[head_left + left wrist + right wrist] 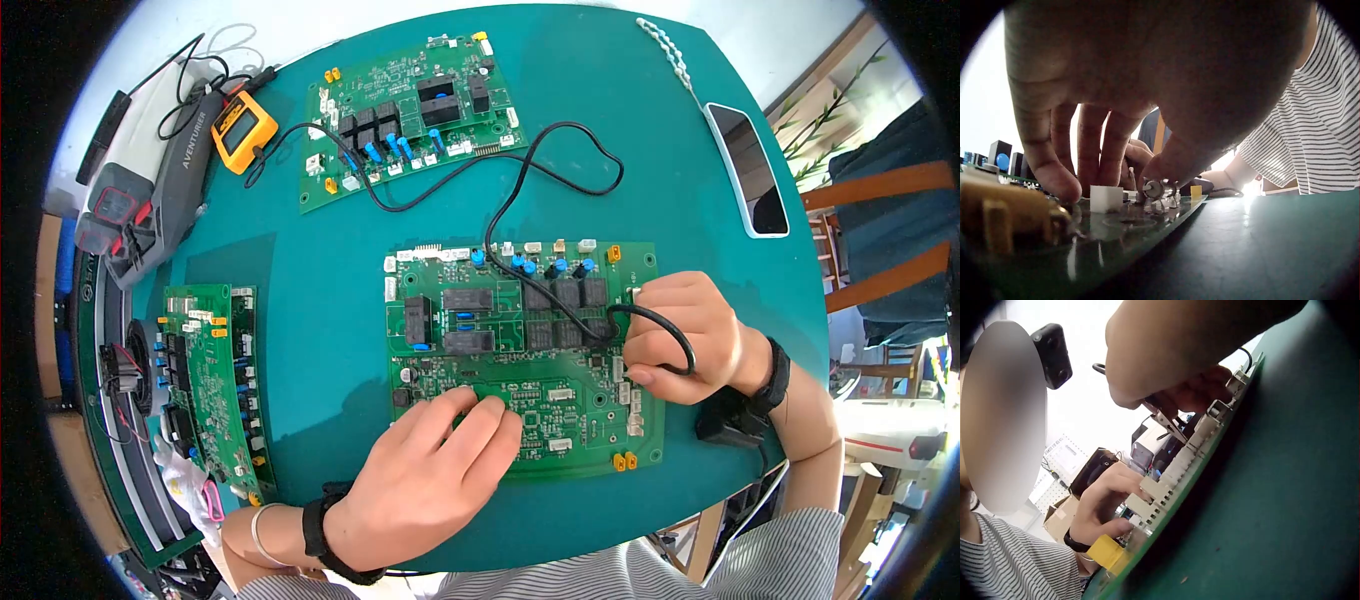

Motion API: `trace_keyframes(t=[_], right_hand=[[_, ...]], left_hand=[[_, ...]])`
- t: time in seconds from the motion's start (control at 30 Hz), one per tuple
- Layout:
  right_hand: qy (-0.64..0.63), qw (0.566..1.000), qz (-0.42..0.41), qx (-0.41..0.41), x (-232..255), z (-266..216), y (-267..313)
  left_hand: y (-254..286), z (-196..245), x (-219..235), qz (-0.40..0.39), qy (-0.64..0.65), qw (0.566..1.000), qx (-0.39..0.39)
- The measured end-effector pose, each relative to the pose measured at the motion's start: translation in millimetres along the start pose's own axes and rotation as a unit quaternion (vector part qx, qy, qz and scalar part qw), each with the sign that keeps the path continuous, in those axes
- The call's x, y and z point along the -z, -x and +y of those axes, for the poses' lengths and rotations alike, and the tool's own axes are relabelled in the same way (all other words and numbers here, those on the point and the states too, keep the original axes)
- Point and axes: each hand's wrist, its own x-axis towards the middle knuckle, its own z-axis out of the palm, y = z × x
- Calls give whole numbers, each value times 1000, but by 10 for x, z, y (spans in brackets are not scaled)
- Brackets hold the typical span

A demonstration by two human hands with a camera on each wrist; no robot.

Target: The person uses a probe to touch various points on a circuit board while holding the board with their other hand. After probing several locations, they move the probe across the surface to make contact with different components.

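Observation:
A green circuit board [480, 375] with black relays and blue capacitors lies on the table in front of the person. The right hand [685, 335] is at its right edge, where a black cable [500, 205] loops over the board to it. In the right wrist view, the right hand's fingers pinch a silver alligator clip [1169, 424], its tip down at the row of white connectors [1179, 467]. The left hand [430, 475] rests on the board's lower left part, fingers spread and bent with the fingertips at its surface.
A second circuit board [410, 120] lies at the back, and further boards [215, 380] stand on edge at the left. A yellow meter [245, 130] with a cable is at the back left. A phone [750, 170] with a beaded strap lies at the right, a black object [730, 420] below it.

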Motion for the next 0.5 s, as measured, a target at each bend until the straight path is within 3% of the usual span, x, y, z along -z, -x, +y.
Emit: trace_keyframes(t=[0.5], right_hand=[[-17,999,20,-45,-43,-13,4]], left_hand=[[4,8,-7,4,5,1000,4]])
